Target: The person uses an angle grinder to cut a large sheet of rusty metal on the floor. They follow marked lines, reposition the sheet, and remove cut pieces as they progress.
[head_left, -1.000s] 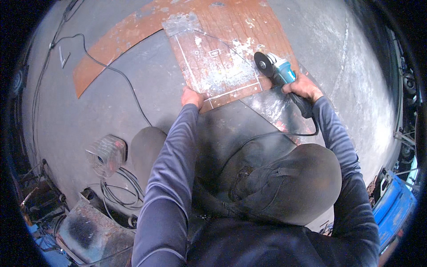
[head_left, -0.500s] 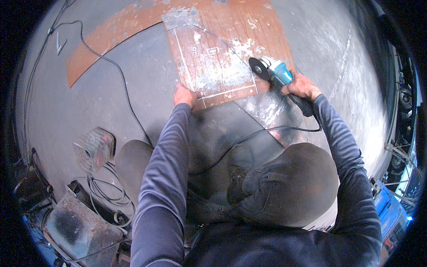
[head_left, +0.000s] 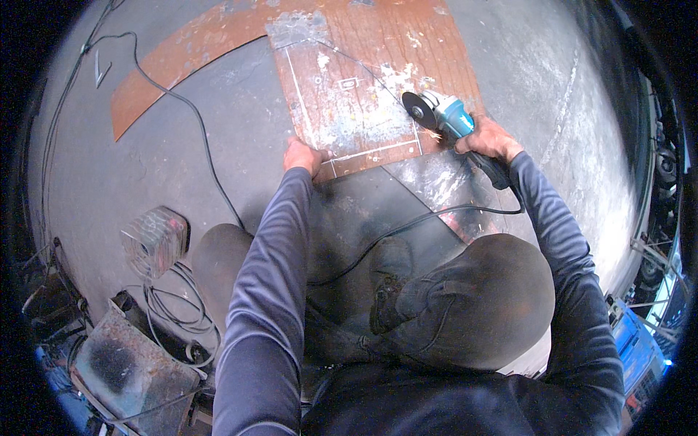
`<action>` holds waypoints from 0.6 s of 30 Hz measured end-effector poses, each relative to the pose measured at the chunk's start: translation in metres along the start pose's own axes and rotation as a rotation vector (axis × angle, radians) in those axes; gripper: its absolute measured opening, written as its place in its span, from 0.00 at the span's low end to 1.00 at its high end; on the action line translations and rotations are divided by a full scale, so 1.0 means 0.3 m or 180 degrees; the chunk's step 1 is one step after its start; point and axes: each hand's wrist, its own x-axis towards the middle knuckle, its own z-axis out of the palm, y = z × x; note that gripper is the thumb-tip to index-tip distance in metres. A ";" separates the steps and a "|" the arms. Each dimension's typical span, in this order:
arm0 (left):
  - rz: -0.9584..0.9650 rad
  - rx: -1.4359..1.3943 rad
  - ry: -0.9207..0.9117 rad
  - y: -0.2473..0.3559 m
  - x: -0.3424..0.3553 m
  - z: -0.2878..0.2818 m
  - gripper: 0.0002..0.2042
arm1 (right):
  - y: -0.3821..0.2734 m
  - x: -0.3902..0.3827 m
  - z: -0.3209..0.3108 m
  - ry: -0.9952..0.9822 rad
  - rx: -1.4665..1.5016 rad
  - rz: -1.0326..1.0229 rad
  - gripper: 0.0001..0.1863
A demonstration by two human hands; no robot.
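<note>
My right hand is wrapped round the teal body of an angle grinder. Its dark cutting disc stands over the right part of a rusty brown metal sheet, near a white marked line. Small bright specks, perhaps sparks, show just below the disc; whether it touches the metal I cannot tell. My left hand is closed on the sheet's near left corner, its thumb on top and its other fingers partly hidden. White lines and patches of worn white paint cover the sheet's surface.
The grinder's black cord runs back beneath me, between my legs. Another cable crosses the grey floor at left. A curved rusty strip lies at far left. Near left are a scuffed block-shaped object, coiled cable and a rusty metal box.
The grinder and my right hand have shifted slightly left and away from me. Bright specks now show below the disc. My left hand stays on the corner.
</note>
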 end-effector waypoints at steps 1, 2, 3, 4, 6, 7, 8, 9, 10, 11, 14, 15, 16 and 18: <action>0.0005 0.0003 0.0002 -0.001 0.002 -0.002 0.45 | -0.007 0.000 0.000 0.0006 0.0013 -0.0036 0.46; 0.0010 0.0008 0.0001 -0.004 0.003 -0.004 0.45 | -0.013 -0.002 0.000 0.0013 0.0020 -0.0015 0.46; 0.0016 0.0013 0.0000 -0.006 0.004 -0.005 0.45 | -0.020 -0.003 0.000 0.0020 0.0028 0.0006 0.46; 0.0023 0.0017 -0.0004 -0.006 0.001 -0.008 0.45 | -0.031 -0.009 -0.002 0.0026 0.0035 0.0030 0.45; -0.0025 -0.0053 -0.0038 -0.007 -0.003 -0.013 0.45 | -0.058 -0.016 -0.006 0.0040 -0.0135 0.0007 0.45; -0.0037 -0.0094 -0.0064 0.001 -0.009 -0.014 0.44 | -0.062 -0.020 -0.010 0.0055 -0.0224 0.0009 0.45; -0.0029 -0.0113 -0.0078 0.008 -0.016 -0.016 0.44 | -0.055 -0.019 -0.009 0.0072 -0.0163 0.0042 0.45; -0.0021 -0.0132 -0.0091 0.014 -0.024 -0.017 0.44 | -0.044 -0.014 -0.004 0.0088 -0.0102 0.0074 0.45; -0.0018 -0.0153 -0.0096 0.014 -0.027 -0.019 0.44 | -0.039 -0.009 0.002 0.0103 -0.0042 0.0098 0.46; -0.0005 -0.0142 -0.0072 0.011 -0.023 -0.016 0.44 | -0.037 0.001 0.009 0.0111 -0.0130 0.0020 0.46; 0.0036 -0.0058 -0.0001 0.005 -0.015 -0.009 0.44 | -0.044 0.023 0.017 0.0121 -0.0312 -0.0079 0.47; 0.0052 0.0003 0.0020 0.006 -0.015 -0.003 0.44 | -0.045 0.025 0.015 0.0116 -0.0319 -0.0020 0.48; 0.0065 0.0064 0.0042 0.007 -0.015 -0.001 0.44 | -0.044 0.029 0.012 0.0109 -0.0328 0.0037 0.48; -0.0014 -0.0050 -0.0026 0.006 -0.011 -0.003 0.44 | -0.010 0.043 0.026 0.0155 -0.0288 -0.0043 0.48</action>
